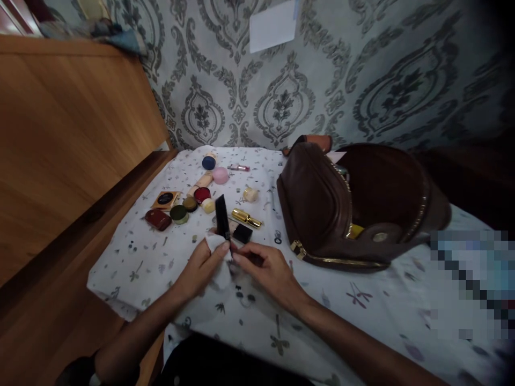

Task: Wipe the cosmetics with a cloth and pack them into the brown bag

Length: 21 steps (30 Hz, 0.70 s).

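Observation:
A black cosmetic tube (221, 216) stands upright between my two hands over the cloth-covered table. My left hand (201, 264) is closed around a white wipe (220, 273) that wraps the tube's lower part. The fingers of my right hand (269, 271) are pinched at the tube's lower end, which is mostly hidden by the wipe and fingers. Just beyond my right fingertips lies a black square compact (242, 233). A gold lipstick tube (246, 218) rests behind it.
Several small jars, including a red-lidded jar (202, 195), a pink jar (220, 175) and a green-lidded jar (179, 214), lie left of centre. A brown case (157, 219) is near the left. An open brown bag (316, 203) stands right. A wooden cabinet (76, 118) borders the left.

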Each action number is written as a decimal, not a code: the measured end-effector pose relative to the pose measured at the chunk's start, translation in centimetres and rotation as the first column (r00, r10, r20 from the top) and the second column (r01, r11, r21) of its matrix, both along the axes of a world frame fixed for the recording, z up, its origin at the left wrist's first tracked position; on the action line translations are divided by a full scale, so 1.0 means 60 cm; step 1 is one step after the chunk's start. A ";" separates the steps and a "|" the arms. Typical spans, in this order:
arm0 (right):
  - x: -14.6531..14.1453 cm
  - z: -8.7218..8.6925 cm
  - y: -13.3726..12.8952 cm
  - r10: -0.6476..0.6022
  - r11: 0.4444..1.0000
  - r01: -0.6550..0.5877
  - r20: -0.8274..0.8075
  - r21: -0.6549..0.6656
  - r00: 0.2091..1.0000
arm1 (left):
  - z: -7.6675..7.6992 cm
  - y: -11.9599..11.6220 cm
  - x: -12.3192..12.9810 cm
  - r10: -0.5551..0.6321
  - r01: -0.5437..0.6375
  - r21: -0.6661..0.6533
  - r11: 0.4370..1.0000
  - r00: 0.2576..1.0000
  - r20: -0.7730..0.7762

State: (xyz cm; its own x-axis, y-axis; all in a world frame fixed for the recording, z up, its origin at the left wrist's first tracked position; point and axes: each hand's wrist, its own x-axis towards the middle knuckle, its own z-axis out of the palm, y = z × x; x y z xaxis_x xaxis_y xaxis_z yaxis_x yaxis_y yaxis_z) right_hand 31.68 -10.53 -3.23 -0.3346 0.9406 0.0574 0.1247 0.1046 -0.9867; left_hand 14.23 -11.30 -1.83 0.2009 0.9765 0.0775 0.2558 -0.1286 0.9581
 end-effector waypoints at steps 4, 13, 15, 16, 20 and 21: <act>0.011 0.018 0.003 -0.144 0.989 0.146 -0.076 0.020 0.987 | 0.013 -0.002 -0.020 -0.054 0.158 0.197 0.968 0.892 -0.449; 0.013 0.024 0.008 -0.024 0.992 -0.027 -0.401 -0.121 0.916 | 0.033 -0.001 -0.025 0.264 -0.255 0.107 0.961 0.961 -0.079; 0.016 0.035 0.004 0.047 0.997 -0.068 -0.386 -0.040 0.921 | 0.043 -0.001 -0.020 0.365 -0.360 -0.094 0.928 0.930 0.036; 0.018 0.042 0.001 0.079 0.997 -0.079 -0.372 0.016 0.925 | 0.049 -0.002 -0.016 0.403 -0.382 -0.197 0.903 0.911 0.081; 0.040 0.074 -0.008 0.177 0.922 -0.084 -0.217 0.379 0.960 | 0.063 -0.006 0.002 0.466 -0.349 -0.453 0.821 0.867 0.176; 0.048 0.082 -0.011 0.189 0.887 -0.094 -0.170 0.452 0.967 | 0.063 -0.005 0.005 0.454 -0.320 -0.480 0.817 0.870 0.192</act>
State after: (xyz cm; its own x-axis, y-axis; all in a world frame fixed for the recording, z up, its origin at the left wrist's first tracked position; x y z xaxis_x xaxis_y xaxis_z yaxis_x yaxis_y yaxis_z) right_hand 34.58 -11.18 1.67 -0.3982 0.7471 0.5322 -0.1221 0.5319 -0.8380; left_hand 14.54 -11.62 1.94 -0.1667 0.9165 -0.3636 -0.0949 0.3521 0.9311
